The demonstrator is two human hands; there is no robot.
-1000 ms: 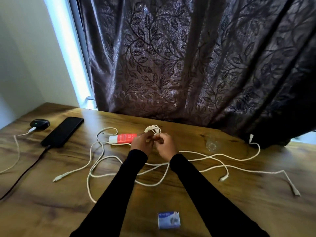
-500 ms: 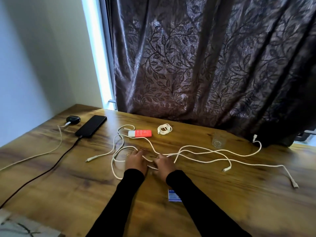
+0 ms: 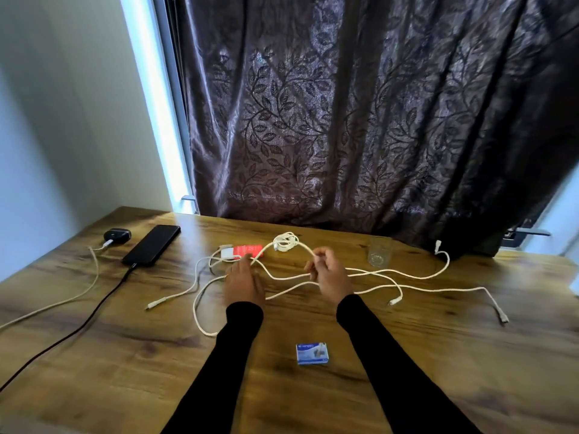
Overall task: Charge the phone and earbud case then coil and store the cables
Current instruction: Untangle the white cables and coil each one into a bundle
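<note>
Head view puts me at the coiling step, as I read it: the phone (image 3: 152, 245) lies at the far left of the surface (image 3: 438, 355) with a dark cable (image 3: 78, 324) in its near end, and the earbud case (image 3: 117, 235) sits just left of it with a pale cable (image 3: 62, 300) plugged in, so charging looks done.

My right hand (image 3: 329, 274) has its fingers curled round a raised loop of loose white cable (image 3: 291, 278), lifted above the wood. My left hand (image 3: 244, 283) is lower, fingers fairly straight, over or on the strands near the red-and-white tube (image 3: 242, 251); I cannot tell whether it grips anything, as it is blurred.

Next, I judge, the left hand must catch the slack and feed it into even loops for the right, without dragging the crossed strands into a knot or against the glass (image 3: 379, 251).

Counting: one phone, one earbud case, two cables in use, one finished coil (image 3: 285, 242) behind the hands. Loose on the wood I make out four plug ends, which suggests two uncoiled cables, though the crossings make that uncertain. Also one glass, one tube and one small blue box (image 3: 312, 353) near me.
</note>
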